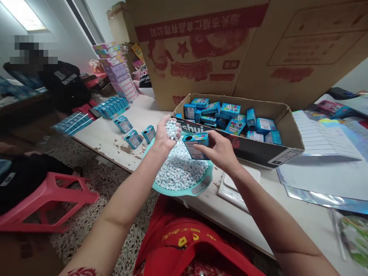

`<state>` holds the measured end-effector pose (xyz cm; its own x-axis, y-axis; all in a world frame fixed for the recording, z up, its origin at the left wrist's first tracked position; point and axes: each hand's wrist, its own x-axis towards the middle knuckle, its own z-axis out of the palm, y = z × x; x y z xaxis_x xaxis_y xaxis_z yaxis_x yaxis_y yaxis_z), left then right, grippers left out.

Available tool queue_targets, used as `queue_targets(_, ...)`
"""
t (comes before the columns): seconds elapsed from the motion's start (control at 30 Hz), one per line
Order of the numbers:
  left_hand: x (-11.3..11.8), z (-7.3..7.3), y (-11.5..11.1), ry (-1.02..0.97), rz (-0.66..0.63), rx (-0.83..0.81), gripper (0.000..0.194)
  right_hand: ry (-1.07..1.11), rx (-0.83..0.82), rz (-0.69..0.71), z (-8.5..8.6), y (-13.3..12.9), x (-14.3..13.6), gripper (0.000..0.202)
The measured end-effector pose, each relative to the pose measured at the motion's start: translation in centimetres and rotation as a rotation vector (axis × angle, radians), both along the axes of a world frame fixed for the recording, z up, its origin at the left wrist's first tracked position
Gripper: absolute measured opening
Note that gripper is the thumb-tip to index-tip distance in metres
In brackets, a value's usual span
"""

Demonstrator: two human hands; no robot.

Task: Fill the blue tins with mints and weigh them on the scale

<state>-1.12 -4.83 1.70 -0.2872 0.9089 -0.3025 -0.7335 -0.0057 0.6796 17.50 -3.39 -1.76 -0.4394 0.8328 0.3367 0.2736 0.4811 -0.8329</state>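
Note:
My left hand [164,136] is cupped, palm up, around a heap of small white and pale blue candies [173,129]. My right hand [222,148] grips a small blue candy box [198,147] upright between thumb and fingers, a dark round opening showing in its top. The box is just right of the heaped palm, apart from it. Beneath both hands sits a turquoise basin [205,184] full of the same candies [184,172].
Behind the basin a cardboard carton [255,153] holds several blue boxes [235,126]. More blue boxes [133,138] stand left on the table. A white scale [230,191] lies right of the basin. A person [66,82] and a red stool [51,195] are at left.

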Motion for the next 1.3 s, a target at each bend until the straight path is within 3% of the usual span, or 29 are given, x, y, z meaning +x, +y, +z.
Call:
queue_targets(0.1, 0.9, 0.6, 0.8, 0.073, 0.088, 0.067, 0.024, -0.148, 0.117, -0.036, 0.2, -0.2, -1.6, 0.03)
queue_targets(0.3, 1.5, -0.6, 1.0, 0.173, 0.162, 0.075, 0.038, -0.282, 0.172, -0.069, 0.6, -0.2, -2.4, 0.027)
queue_targets(0.5, 1.4, -1.1, 1.2, 0.257, 0.181, 0.094, 0.036, -0.322, 0.182, -0.056, 0.8, -0.3, -2.4, 0.026)
queue_targets(1.3, 2.2, -0.2, 0.3, 0.442, 0.152, 0.149, 0.03, -0.184, 0.135, -0.049, 0.7, -0.4, -2.1, 0.027)
